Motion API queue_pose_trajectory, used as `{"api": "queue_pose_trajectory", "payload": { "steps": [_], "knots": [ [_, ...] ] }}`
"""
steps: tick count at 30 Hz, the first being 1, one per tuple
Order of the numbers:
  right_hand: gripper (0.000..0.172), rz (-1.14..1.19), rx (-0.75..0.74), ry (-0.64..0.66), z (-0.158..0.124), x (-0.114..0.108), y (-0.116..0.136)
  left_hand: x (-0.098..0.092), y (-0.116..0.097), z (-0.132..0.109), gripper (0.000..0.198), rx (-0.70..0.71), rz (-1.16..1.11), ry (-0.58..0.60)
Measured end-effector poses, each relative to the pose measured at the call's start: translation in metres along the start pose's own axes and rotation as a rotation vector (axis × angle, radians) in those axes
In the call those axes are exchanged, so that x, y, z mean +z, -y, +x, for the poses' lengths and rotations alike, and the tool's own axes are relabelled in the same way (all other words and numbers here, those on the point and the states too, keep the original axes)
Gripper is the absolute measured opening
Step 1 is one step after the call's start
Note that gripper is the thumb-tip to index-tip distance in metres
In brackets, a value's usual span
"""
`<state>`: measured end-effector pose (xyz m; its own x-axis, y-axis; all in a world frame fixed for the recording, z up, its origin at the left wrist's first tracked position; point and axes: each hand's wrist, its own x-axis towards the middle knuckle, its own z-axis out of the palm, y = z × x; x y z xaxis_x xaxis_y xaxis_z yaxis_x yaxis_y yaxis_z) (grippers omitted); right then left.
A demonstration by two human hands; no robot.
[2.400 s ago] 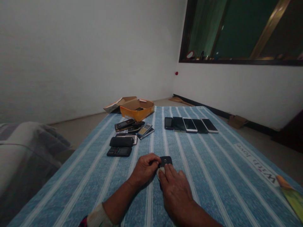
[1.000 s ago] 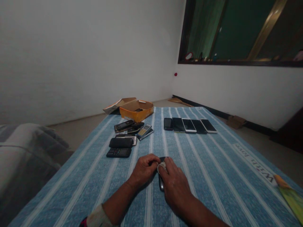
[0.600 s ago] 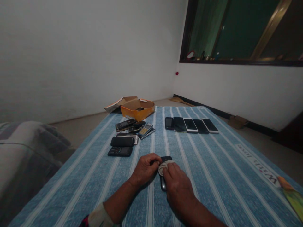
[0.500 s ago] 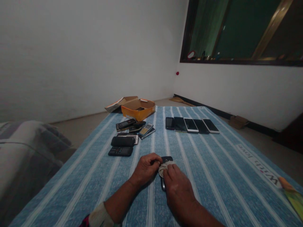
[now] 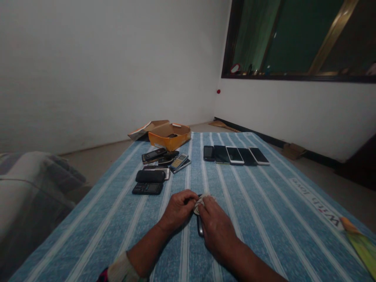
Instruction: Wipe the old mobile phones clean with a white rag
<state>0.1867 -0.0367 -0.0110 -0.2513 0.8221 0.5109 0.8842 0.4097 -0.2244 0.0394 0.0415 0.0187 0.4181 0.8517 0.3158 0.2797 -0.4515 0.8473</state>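
Head view: pale cloth (image 5: 197, 208) is gripped in the right hand's (image 5: 219, 226) fingers, pressed onto dark phone (image 5: 200, 228) lying on striped sheet (image 5: 255, 203). Left hand's (image 5: 179, 206) fingers are curled at phone's upper left edge; whether it's pinched can't be told.

The left hand (image 5: 179, 207) is at the far left edge of the phone (image 5: 201, 229), fingers curled, its forearm slanting up from below left. The right hand (image 5: 219, 227) bends over the phone, fingers together, its forearm lying below right.
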Motion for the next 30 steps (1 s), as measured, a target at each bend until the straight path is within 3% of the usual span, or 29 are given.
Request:
{"api": "queue_pose_trajectory", "payload": {
  "steps": [11, 22, 30],
  "knots": [
    [0.052, -0.081, 0.021, 0.007, -0.016, 0.013, 0.002, -0.001, -0.003, 0.001, 0.017, -0.015, 0.022, -0.013],
    [0.037, 0.095, 0.029, -0.016, 0.012, -0.003, -0.004, 0.000, -0.002, 0.002, 0.017, -0.027, 0.040, -0.088],
    [0.031, 0.197, 0.034, 0.041, 0.026, -0.010, -0.012, -0.003, 0.003, 0.004, 0.017, -0.041, 0.045, -0.131]
  ]
}}
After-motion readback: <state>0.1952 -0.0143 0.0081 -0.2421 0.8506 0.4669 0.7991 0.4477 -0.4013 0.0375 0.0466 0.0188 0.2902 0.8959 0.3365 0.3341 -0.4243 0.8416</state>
